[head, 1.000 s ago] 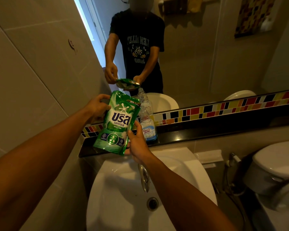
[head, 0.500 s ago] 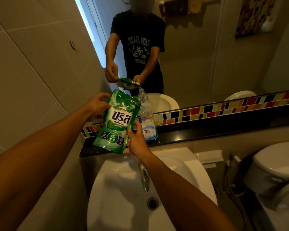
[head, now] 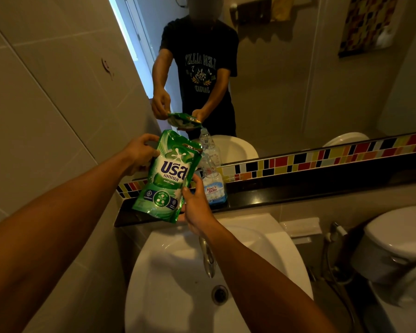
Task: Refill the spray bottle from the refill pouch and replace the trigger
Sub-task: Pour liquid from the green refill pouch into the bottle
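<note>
A green refill pouch (head: 167, 175) is held tilted to the right above the black ledge (head: 298, 188). My left hand (head: 139, 153) grips its upper left edge and my right hand (head: 195, 203) grips its lower right corner. The pouch's top right corner touches the open neck of a clear spray bottle (head: 213, 183), which stands on the ledge with blue liquid in its lower part and no trigger on it. No trigger is in view.
A white sink (head: 178, 272) with a chrome tap (head: 208, 259) lies below the ledge. A mirror (head: 298, 68) above shows the person and the pouch. At the right stand a toilet (head: 399, 239) and a hose sprayer (head: 336, 231). A tiled wall closes the left.
The pouch has tipped slightly further toward the bottle neck. Both hands keep the same grip.
</note>
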